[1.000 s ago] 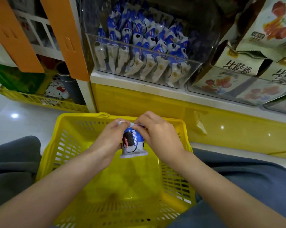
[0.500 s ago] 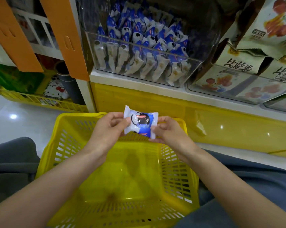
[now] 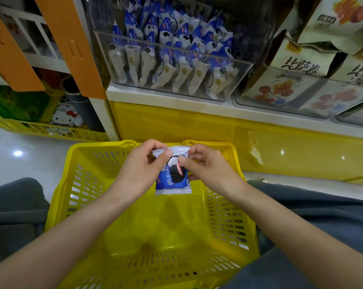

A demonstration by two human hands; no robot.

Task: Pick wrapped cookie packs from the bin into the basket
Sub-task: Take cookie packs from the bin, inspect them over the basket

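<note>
Hanging upright over the basket (image 3: 57,197), the pack (image 3: 173,180) sits at about twelve o'clock above its far rim, well clear of the bare floor of the basket below. Both hands hold it by the upper end: the left hand (image 3: 141,172) has thumb and forefinger pinched on the top seal from nine o'clock, and the right hand (image 3: 209,167) pinches the same crimped edge from three o'clock, its other fingers curled behind the wrapper. The lower half hangs free.

By the look of it the pack is light, a thin, glossy film around one round cookie, so it will slip if gripped on the smooth faces and the biscuit inside may crack under a squeeze. The flat crimped seals at either end are the safe places to take hold, as now. Letting go from here should drop it into the basket.

At twelve o'clock the bin (image 3: 176,65) on the shelf holds many more packs; how loosely they are stacked is hard to tell through the clear front.
</note>
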